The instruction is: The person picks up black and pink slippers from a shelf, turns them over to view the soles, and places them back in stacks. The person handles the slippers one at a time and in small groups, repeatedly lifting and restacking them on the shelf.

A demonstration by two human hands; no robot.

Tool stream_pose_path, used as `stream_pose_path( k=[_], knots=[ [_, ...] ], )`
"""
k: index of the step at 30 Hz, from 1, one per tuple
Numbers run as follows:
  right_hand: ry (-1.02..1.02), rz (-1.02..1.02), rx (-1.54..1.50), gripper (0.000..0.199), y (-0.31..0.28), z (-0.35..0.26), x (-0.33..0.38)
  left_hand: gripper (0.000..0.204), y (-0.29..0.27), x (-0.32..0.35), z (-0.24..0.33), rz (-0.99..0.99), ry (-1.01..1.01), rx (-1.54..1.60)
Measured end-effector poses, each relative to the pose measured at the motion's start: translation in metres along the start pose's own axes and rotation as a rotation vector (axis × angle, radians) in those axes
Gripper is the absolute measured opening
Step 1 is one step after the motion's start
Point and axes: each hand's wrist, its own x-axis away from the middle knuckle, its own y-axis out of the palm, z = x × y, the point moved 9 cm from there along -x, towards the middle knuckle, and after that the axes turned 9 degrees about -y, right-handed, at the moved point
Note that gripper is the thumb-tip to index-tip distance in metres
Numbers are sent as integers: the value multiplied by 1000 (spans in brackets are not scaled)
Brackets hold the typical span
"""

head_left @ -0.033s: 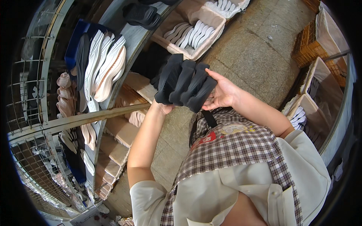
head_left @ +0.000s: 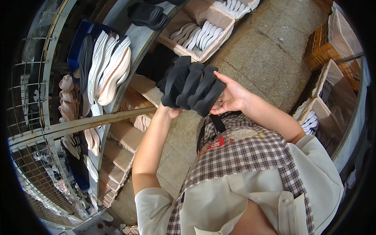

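Several black shoe soles (head_left: 194, 88), pressed side by side in a row, are held up in front of me between both hands. My left hand (head_left: 171, 111) grips the row from below at its left end; most of its fingers are hidden behind the soles. On the right, my right hand (head_left: 233, 95) clasps the other end, its thumb near the top edge and fingertips curled at the lower side. To the left, white shoe soles (head_left: 105, 70) lie stacked on the bench beside a blue bin (head_left: 75, 49).
A cloth-lined crate (head_left: 225, 33) of white and brown soles stands beyond my hands. More black soles (head_left: 147, 16) rest on the bench (head_left: 138, 39). A metal bar (head_left: 90, 122) crosses at left. Orange crates (head_left: 315, 47) and lined boxes line the right side of the tiled floor (head_left: 270, 51).
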Motion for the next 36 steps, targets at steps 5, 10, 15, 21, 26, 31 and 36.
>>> stream_pose_path(
  k=[5,10,15,21,26,31,36],
  knots=[
    [39,5,1,73,-8,2,-4,43,-5,-3,-7,44,-44,16],
    [-33,42,94,73,-10,-3,-3,36,3,-12,-5,-68,91,4],
    [-352,-71,346,80,14,-25,5,42,-2,-13,5,-92,248,1],
    [-706,-206,462,85,51,-51,38,43,-2,-3,19,-144,326,-21],
    [-857,-364,522,91,64,-58,51,44,-2,-5,28,-149,342,-78],
    [-952,-311,701,98,54,-65,40,45,-13,-5,23,-132,350,-99],
    [-1093,-312,859,96,54,-77,46,46,-26,-8,10,-105,343,-107]
  ],
)
